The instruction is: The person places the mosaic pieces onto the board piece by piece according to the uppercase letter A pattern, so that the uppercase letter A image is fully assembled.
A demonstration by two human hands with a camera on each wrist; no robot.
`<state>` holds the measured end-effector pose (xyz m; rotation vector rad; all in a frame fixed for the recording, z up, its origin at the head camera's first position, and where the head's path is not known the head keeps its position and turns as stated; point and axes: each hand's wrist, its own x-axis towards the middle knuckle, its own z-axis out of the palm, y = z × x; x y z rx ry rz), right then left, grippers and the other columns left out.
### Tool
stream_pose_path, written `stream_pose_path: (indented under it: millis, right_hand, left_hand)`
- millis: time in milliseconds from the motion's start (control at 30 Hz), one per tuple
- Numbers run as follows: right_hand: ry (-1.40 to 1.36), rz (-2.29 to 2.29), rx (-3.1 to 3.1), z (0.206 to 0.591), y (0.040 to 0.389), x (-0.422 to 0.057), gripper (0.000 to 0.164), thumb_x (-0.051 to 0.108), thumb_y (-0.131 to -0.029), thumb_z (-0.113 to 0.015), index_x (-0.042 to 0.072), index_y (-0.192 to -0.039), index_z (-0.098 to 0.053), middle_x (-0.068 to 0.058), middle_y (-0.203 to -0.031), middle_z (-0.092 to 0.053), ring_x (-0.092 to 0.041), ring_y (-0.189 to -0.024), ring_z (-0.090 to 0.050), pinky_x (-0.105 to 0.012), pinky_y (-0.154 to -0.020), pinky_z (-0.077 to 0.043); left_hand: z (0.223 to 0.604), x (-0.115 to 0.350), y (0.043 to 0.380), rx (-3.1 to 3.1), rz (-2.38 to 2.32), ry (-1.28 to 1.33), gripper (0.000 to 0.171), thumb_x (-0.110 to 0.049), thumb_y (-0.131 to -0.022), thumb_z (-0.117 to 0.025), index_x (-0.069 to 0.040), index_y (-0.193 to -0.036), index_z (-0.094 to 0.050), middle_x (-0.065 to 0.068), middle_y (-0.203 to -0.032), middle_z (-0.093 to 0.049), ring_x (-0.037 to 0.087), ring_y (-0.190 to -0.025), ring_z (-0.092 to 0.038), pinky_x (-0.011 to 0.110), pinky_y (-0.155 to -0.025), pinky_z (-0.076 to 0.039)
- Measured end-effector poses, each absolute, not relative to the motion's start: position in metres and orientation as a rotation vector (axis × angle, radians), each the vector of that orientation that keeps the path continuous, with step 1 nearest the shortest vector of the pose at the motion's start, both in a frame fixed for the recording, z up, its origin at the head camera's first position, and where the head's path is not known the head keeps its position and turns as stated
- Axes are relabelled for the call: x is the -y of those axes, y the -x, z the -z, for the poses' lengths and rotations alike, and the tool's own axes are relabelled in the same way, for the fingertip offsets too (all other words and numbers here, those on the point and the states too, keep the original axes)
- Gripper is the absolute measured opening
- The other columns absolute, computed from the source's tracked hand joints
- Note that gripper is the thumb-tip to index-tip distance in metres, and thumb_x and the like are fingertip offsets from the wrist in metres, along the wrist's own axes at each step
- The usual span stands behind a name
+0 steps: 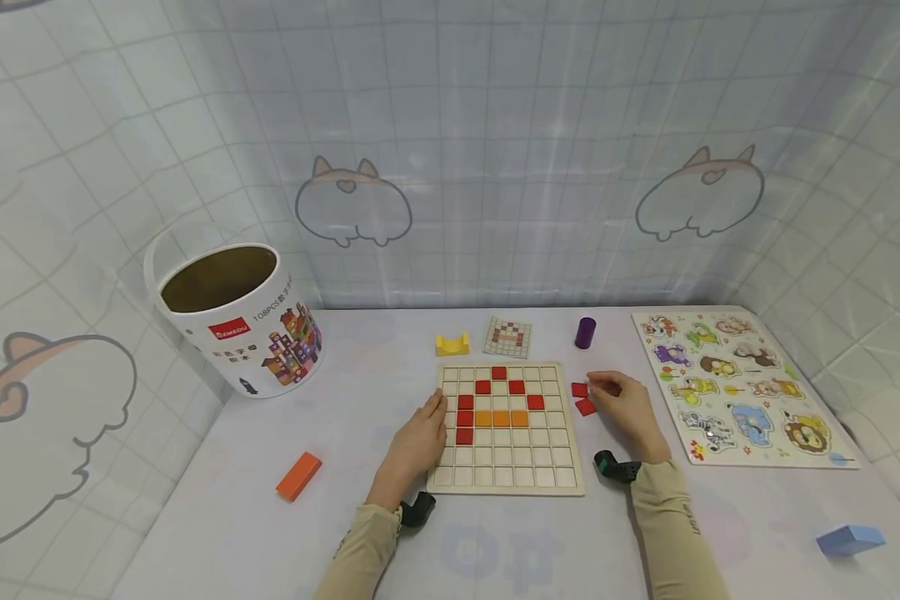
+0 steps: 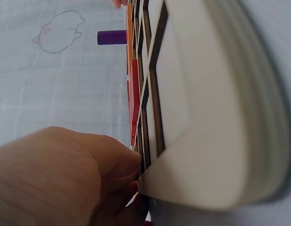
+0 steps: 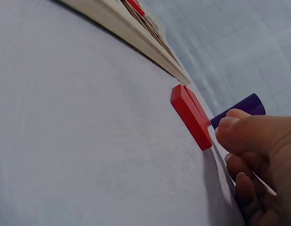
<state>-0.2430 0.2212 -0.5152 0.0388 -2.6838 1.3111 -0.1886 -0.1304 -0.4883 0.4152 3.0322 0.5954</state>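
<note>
A wooden grid board (image 1: 506, 475) lies flat, with red square tiles (image 1: 464, 436) and a row of orange tiles (image 1: 501, 418) in its cells. My left hand (image 1: 417, 442) rests along the board's left edge; in the left wrist view its thumb (image 2: 119, 157) touches the rim. Right of the board lie two loose red tiles (image 1: 586, 407), one nearer to me than the other. Beside them is my right hand (image 1: 630, 412), fingers bent and tips close to the tiles. In the right wrist view, no tile shows clearly between thumb and fingers near the red tile (image 3: 191, 117).
Behind the board are a pattern card (image 1: 507, 337), a yellow arch block (image 1: 452, 344) and a purple cylinder (image 1: 585, 333). An animal puzzle board (image 1: 720, 392) lies right. Left are a white bucket (image 1: 270, 333) and an orange block (image 1: 298, 477). A blue block (image 1: 850, 540) is front right.
</note>
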Motion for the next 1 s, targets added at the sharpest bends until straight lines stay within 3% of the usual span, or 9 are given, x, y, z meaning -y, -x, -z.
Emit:
stream_pose_path:
  millis: [233,600,1000]
  right_hand:
    - [-0.079,-1.267,2.717,0.517,0.243,-0.22,0.03,0.007,-0.088,-0.066,0.002,-0.118,-0.068,-0.017,-0.112,-0.068,-0.024,-0.096,-0.058,-0.024,-0.078,-0.046]
    - [-0.211,-1.249,2.707,0.519,0.246,-0.216,0.039,0.008,-0.083,-0.073,0.0,-0.12,-0.066,-0.019,-0.118,-0.067,-0.034,-0.109,-0.059,-0.046,-0.095,-0.047]
    - [-0.158,-1.219,2.696,0.519,0.245,-0.209,0.031,0.006,-0.084,-0.071,0.0,-0.115,-0.068,-0.019,-0.11,-0.068,-0.03,-0.099,-0.058,-0.039,-0.085,-0.047]
  left_hand:
    - [0.49,0.132,0.189,-3.036,-0.589,-0.432,0.048,-0.012,-0.099,-0.047,0.007,-0.143,-0.041,0.02,-0.154,-0.035,0.032,-0.142,-0.038,0.048,-0.116,-0.036]
    - [0.491,0.131,0.189,-3.039,-0.59,-0.441,0.048,-0.012,-0.099,-0.047,0.007,-0.143,-0.042,0.019,-0.154,-0.036,0.032,-0.142,-0.038,0.047,-0.116,-0.037]
    - [0.49,0.131,0.19,-3.025,-0.586,-0.426,0.048,-0.013,-0.099,-0.046,0.006,-0.143,-0.041,0.019,-0.155,-0.034,0.031,-0.142,-0.037,0.047,-0.116,-0.036]
